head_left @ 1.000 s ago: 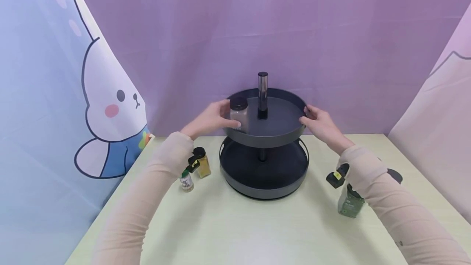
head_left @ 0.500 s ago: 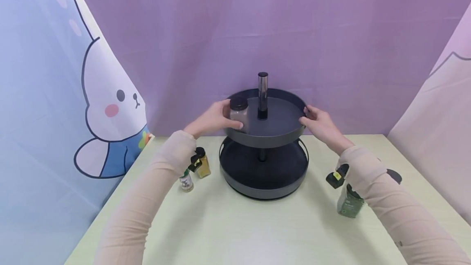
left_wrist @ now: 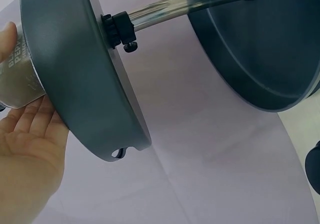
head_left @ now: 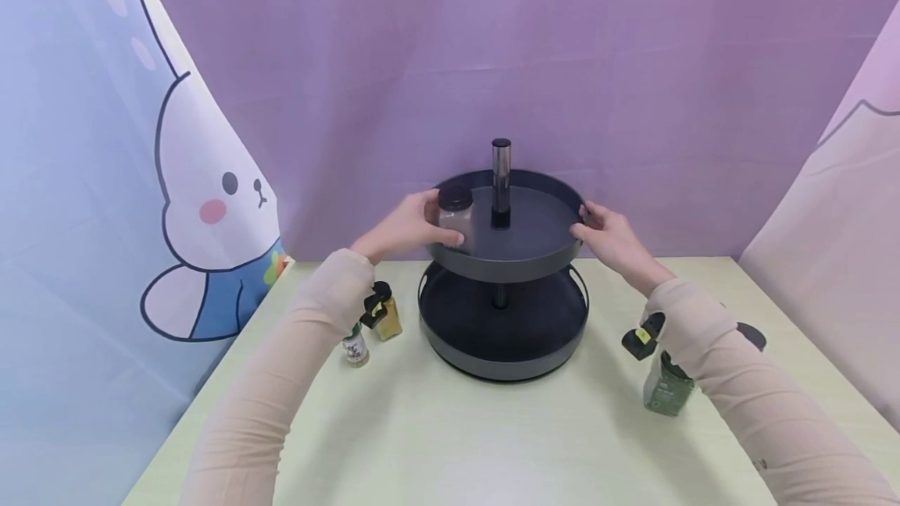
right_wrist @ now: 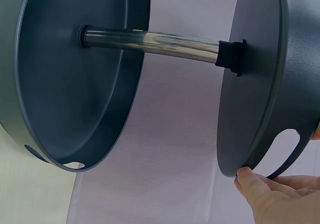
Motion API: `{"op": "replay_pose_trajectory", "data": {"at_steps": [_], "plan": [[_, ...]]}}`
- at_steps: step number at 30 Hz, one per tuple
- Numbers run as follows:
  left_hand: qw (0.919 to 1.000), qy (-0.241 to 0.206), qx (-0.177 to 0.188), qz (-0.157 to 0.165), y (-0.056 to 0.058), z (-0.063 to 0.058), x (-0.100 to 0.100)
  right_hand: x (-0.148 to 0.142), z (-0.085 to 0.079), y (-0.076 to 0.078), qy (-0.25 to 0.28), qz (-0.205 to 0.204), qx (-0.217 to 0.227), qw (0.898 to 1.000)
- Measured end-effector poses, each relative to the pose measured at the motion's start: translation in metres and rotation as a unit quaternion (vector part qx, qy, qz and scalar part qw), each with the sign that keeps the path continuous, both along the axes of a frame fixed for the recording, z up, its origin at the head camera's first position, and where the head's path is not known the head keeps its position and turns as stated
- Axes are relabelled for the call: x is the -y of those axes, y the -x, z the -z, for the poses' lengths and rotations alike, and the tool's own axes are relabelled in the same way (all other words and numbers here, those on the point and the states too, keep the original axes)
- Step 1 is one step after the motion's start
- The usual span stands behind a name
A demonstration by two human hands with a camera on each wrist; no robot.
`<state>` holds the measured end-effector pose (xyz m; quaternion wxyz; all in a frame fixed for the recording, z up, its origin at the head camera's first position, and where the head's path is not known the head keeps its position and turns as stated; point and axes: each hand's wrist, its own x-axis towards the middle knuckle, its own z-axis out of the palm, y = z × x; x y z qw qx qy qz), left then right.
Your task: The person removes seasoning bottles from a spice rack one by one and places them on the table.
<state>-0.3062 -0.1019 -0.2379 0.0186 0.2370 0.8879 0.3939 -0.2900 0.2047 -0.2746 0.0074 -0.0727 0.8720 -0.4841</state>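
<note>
A two-tier dark grey round stand with a metal post [head_left: 501, 166] is in front of me. On the left side of its upper tray [head_left: 516, 269], a spice jar [head_left: 455, 219] with a black lid stands upright. My left hand [head_left: 411, 226] holds that jar from the left, thumb across its front; in the left wrist view, lettering shows on the jar [left_wrist: 19, 78]. Opposite, my right hand [head_left: 617, 242] grips the upper tray's right edge. The right wrist view shows its thumb and fingers at the rim by a handle cutout. Nothing stands on the visible floor of the lower tray [head_left: 506, 370].
Left of the stand are a jar of yellow spice [head_left: 390, 322] and a small green-capped bottle [head_left: 357, 350], partly behind the left wrist camera [head_left: 374, 309]. A green jar [head_left: 666, 390] and a dark round lid [head_left: 752, 336] are partly hidden by the right sleeve [head_left: 745, 381].
My left thumb and wrist have shifted slightly right against the jar since one second ago. The right hand keeps its hold on the tray's edge, and the stand looks unmoved.
</note>
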Motion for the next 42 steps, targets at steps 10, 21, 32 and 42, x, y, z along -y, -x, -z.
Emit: {"op": "replay_pose_trajectory", "data": {"at_steps": [10, 21, 32, 42], "plan": [[0.9999, -0.002, -0.002, -0.014, -0.004, -0.002, 0.000, 0.001, 0.001, 0.000, 0.000, -0.002, 0.000, 1.000], [0.9991, -0.034, 0.004, -0.023, -0.003, -0.001, 0.001, 0.001, 0.001, 0.000, 0.000, 0.000, -0.001, 1.000], [0.9957, -0.080, -0.007, -0.046, -0.004, -0.006, 0.004, 0.002, 0.002, 0.004, 0.004, -0.002, -0.005, 1.000], [0.9874, -0.146, -0.031, -0.053, -0.005, -0.012, 0.006, 0.001, 0.002, 0.005, 0.001, -0.005, 0.005, 1.000]]}}
